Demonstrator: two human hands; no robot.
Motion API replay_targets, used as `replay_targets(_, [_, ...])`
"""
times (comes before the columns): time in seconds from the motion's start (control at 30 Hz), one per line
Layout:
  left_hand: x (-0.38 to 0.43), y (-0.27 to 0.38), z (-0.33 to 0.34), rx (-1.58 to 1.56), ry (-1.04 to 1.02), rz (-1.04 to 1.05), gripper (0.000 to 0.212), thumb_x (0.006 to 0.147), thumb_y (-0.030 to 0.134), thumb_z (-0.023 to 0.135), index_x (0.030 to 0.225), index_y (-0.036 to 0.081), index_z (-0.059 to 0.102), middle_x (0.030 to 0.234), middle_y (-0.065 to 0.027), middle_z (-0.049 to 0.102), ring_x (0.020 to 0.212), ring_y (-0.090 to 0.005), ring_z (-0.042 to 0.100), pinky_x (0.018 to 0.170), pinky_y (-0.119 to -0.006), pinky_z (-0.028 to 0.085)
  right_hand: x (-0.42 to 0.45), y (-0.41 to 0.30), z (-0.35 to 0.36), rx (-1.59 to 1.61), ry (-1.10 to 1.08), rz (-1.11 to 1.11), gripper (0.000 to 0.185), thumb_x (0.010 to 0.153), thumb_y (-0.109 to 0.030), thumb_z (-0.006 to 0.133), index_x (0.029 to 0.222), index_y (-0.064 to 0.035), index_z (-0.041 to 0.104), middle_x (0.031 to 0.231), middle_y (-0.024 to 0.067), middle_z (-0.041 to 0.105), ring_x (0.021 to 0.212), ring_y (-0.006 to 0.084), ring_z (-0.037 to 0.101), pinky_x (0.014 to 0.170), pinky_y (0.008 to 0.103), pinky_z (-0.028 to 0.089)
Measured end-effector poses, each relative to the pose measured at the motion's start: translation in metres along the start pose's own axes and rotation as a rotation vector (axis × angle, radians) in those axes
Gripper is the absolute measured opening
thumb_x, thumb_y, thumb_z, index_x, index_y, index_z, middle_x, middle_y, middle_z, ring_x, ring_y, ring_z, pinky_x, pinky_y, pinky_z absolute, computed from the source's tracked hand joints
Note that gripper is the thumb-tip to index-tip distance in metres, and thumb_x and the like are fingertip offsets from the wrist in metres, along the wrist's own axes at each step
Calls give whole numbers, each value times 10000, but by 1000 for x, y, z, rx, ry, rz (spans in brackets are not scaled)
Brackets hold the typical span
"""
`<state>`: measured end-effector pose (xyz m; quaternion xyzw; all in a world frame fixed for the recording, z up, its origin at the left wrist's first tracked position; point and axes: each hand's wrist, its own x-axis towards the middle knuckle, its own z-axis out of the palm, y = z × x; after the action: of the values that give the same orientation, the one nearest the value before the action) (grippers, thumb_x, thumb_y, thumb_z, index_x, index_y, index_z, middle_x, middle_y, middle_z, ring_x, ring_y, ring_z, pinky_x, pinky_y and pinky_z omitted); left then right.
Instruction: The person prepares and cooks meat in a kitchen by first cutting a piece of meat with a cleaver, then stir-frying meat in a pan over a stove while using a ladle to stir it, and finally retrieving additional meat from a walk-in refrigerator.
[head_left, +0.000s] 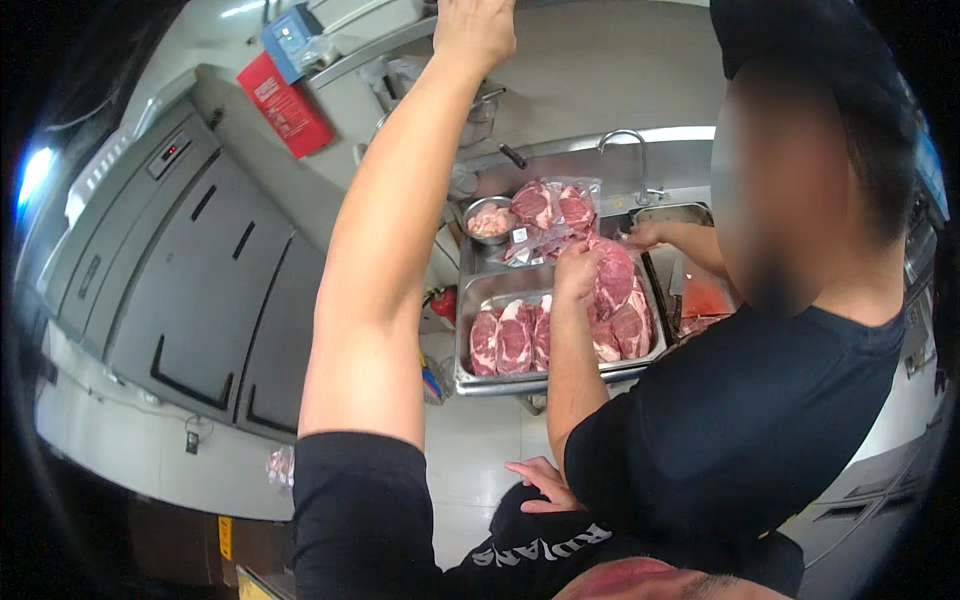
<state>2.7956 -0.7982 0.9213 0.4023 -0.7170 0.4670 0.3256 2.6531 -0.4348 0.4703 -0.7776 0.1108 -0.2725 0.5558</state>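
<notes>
My left arm reaches up across the view; my left hand (476, 34) is cut off by the top edge, so its fingers and anything in them are hidden. Low in the centre, my right hand (546, 486) has its fingers apart and holds nothing, beside a co-worker's black sleeve. Beyond it, raw beef steaks (515, 337) stand in a deep steel pan (465, 319). The co-worker's hand grips a large raw steak (613, 277) above the pan. Vacuum-packed steaks (532, 204) lie behind, next to a steel bowl (489, 238) of pale raw meat pieces.
The co-worker (712, 412) stands close on the right, at a sink with a curved faucet (643, 161). Steel refrigerator doors (187, 292) fill the left. A red fire extinguisher (444, 302) stands beside the pan. A black-handled tool (513, 156) is near the back wall.
</notes>
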Motion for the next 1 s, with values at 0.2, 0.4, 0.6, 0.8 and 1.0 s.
replay_targets(0.2, [52, -53, 99, 250, 127, 104, 711, 782, 118, 664, 1441, 289, 458, 1520, -166, 358, 1416, -441, 283, 1132, -591, 276, 36, 18, 1, -30, 322, 151, 676, 890, -90, 679, 1489, -55, 368, 1048, 128, 564, 855, 220, 588, 830, 331, 487])
replay_targets(0.4, [104, -69, 85, 64, 16, 327, 711, 659, 174, 782, 1336, 247, 580, 1340, -148, 536, 1314, -383, 433, 1036, -516, 420, 69, 42, 36, -116, 770, 333, 696, 890, -95, 684, 1499, -53, 349, 1053, 130, 567, 838, 214, 589, 815, 326, 493])
replay_targets(0.6, [144, -109, 77, -138, 94, 350, 749, 642, 120, 789, 1347, 209, 552, 1357, -122, 540, 1266, -339, 503, 1043, -442, 449, 196, 18, -7, -84, 963, 300, 611, 910, -105, 649, 1462, -21, 401, 1034, 142, 606, 850, 179, 623, 767, 316, 520])
replay_targets(0.8, [136, -148, 78, -278, -33, 302, 752, 666, 255, 845, 1354, 210, 545, 1413, -131, 511, 1238, -379, 525, 1015, -462, 473, 340, -43, -188, -492, 1316, -257, 317, 886, -51, 629, 1198, 0, 641, 981, 128, 691, 908, 211, 667, 811, 322, 520])
replay_targets(1.0, [152, -159, 92, -288, 196, 386, 795, 662, 484, 848, 1338, 173, 569, 1417, -141, 520, 1226, -400, 536, 1006, -470, 472, 431, -209, -433, 250, 1230, -889, 359, 1000, -150, 504, 1275, 80, 497, 1152, 177, 601, 961, 266, 649, 787, 355, 555])
